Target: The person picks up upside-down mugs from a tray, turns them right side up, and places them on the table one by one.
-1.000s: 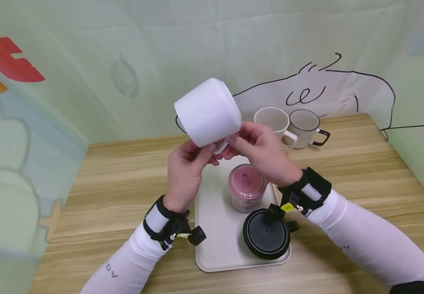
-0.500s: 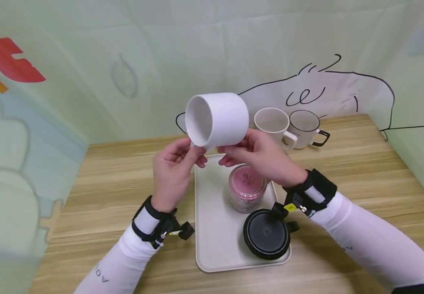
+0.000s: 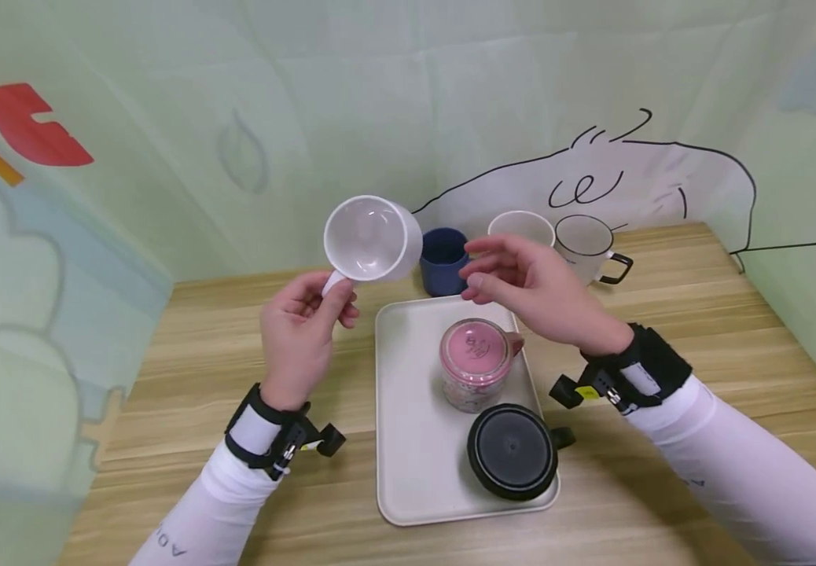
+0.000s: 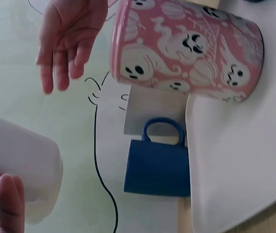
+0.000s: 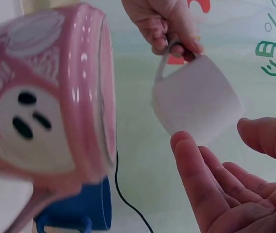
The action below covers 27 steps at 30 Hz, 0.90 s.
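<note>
A plain white mug (image 3: pixel 408 240) is held up above the back of the table, tilted so its mouth faces the head camera. My left hand (image 3: pixel 302 330) pinches its handle between thumb and fingers. To the right, my right hand (image 3: pixel 538 295) is apart from the mug, fingers loosely extended and holding nothing. In the right wrist view, the mug (image 5: pixel 196 99) lies beyond the right hand's fingers (image 5: pixel 191 167). Below the hands, a pink mug (image 3: pixel 476 362) with ghost pictures stands upside down on a pale tray (image 3: pixel 415 440).
A black mug (image 3: pixel 512 452) is upside down at the tray's front right. Behind the tray stand a blue mug (image 3: pixel 443 271), a white mug (image 3: pixel 521 224) and a white mug with black rim and handle (image 3: pixel 585 244). A printed cloth (image 3: pixel 295 118) hangs behind the wooden table (image 3: pixel 238 424).
The white mug has turned from bottom-up tilt to mouth toward the head camera. My right hand has let go of it and moved right; my left hand has moved left with it, uncovering the blue mug.
</note>
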Tool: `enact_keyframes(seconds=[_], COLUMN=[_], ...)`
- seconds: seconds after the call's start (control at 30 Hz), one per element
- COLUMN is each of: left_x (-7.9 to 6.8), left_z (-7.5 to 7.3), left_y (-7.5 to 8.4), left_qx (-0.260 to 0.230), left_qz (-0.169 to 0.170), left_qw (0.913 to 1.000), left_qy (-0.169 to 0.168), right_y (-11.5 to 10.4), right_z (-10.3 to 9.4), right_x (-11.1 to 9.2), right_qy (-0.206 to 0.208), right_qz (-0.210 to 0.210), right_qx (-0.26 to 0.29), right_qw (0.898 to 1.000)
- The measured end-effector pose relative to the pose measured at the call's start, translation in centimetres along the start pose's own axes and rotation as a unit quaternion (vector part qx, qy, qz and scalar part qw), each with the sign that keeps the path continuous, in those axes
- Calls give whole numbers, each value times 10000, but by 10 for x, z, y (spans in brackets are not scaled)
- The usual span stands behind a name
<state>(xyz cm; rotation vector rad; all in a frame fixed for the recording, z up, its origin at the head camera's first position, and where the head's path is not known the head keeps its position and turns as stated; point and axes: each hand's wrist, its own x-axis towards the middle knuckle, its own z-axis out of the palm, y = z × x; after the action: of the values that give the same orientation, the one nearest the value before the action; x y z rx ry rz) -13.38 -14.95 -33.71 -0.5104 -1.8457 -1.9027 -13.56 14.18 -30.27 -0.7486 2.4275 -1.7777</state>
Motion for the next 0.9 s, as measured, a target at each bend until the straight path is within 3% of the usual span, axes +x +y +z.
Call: enact_keyframes(seconds=[0.27,0.43,0.67,0.9], left_x=[8,13,19,27], left_z=[-16,-22,-20,-12], left_y=[-8,-15,-26,-22], left_qx=[339,655,925,1102], left_qz=[-126,-303,-595,-940], left_qw=[9993,9974,9939,9894], left_qy=[73,35,-23,-114], right_y=[2,6,21,30], right_z=[-20,-31,-46,-54], right_x=[-13,-22,-37,-57], right_qy=[179,176,-24,-276], right_qz=[-101,-257,-852,-1344], right_qx=[-712,-1600,-2730,-3908], right_qw=[9972,9866,9582,9102])
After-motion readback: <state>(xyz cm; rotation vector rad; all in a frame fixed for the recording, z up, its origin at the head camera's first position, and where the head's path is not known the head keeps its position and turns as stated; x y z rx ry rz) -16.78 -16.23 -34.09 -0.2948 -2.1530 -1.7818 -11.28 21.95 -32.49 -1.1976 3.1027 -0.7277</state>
